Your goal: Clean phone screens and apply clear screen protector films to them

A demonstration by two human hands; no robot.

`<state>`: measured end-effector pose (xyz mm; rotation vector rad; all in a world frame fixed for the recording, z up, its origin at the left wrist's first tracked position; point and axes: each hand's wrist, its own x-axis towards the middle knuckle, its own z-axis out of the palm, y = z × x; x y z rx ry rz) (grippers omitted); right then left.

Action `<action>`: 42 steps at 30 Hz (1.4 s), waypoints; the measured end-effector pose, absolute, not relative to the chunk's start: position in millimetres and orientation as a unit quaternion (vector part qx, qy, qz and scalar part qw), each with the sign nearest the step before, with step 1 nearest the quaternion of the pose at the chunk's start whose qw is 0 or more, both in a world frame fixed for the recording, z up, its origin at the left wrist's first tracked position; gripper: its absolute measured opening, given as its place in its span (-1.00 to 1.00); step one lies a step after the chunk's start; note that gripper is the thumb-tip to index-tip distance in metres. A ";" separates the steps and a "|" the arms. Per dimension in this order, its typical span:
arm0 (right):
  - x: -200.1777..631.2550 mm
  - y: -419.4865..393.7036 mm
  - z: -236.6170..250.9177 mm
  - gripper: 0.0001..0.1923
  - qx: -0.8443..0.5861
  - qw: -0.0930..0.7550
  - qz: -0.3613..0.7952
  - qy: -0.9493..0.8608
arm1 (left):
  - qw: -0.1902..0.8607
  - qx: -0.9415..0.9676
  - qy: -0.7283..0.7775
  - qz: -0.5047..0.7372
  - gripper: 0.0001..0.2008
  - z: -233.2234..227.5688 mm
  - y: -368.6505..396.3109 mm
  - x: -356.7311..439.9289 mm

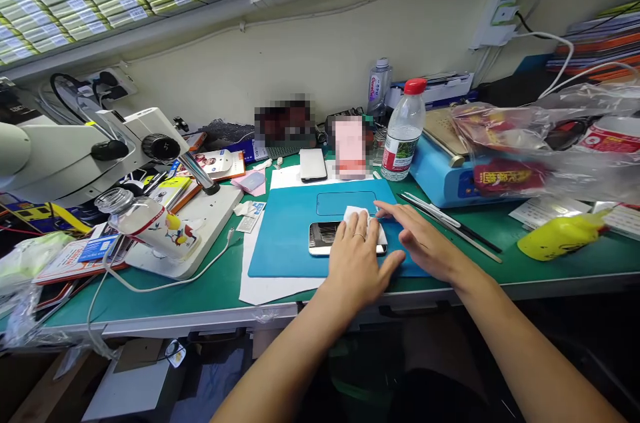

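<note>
A phone (323, 234) with a dark, reflective screen and a pale edge lies flat on the blue mat (287, 213). My left hand (356, 253) rests over its right half, fingers stretched and flat on a white wipe (357, 211) between them and the screen. Just to the right hovers my right hand (423, 236), its fingers extended and apart, with the index fingertip close to the wipe; I see nothing held in it. Behind the phone, a clear phone-shaped sheet (346, 204) with a thin dark outline lies on the mat.
A microscope (45, 156) and a glass jar (155, 230) stand left. Behind the mat are a white phone-sized item (313, 164) and a red-capped bottle (404, 133). To the right lie tweezers (433, 206), a blue machine (440, 170) and a yellow squeeze bottle (560, 236).
</note>
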<state>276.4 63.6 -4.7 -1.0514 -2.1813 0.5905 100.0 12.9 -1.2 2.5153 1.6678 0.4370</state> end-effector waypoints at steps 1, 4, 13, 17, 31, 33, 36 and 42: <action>276.6 63.3 -4.2 -0.01 -0.399 0.323 0.225 -0.828 | 0.048 0.828 0.540 0.145 -0.23 -0.7 11.1 105.2; 277.1 62.7 -3.2 -0.01 -0.402 0.331 0.223 -0.824 | 0.054 0.837 0.525 0.144 -0.26 2.2 3.8 113.7; 276.7 61.3 -0.5 -0.05 -0.404 0.322 0.210 -0.830 | 0.056 0.851 0.508 0.122 -0.18 -0.5 -40.9 95.5; 276.3 62.2 -1.8 -0.06 -0.405 0.309 0.202 -0.837 | 0.047 0.841 0.527 0.110 -0.21 -2.8 -50.4 71.5; 275.1 60.5 -3.4 -0.09 -0.416 0.280 0.179 -0.847 | 0.054 0.841 0.533 0.070 -0.36 5.1 -42.6 -2.0; 275.5 60.3 -3.5 -0.10 -0.416 0.281 0.181 -0.846 | 0.058 0.844 0.530 0.062 -0.36 4.5 -39.8 -9.5; 275.2 59.9 -1.9 -0.11 -0.413 0.282 0.188 -0.845 | 0.060 0.842 0.533 0.056 -0.36 3.5 -34.4 -15.4; 274.1 59.4 1.1 -0.13 -0.417 0.283 0.192 -0.842 | 0.045 0.832 0.549 0.064 -0.35 3.6 -19.3 -1.3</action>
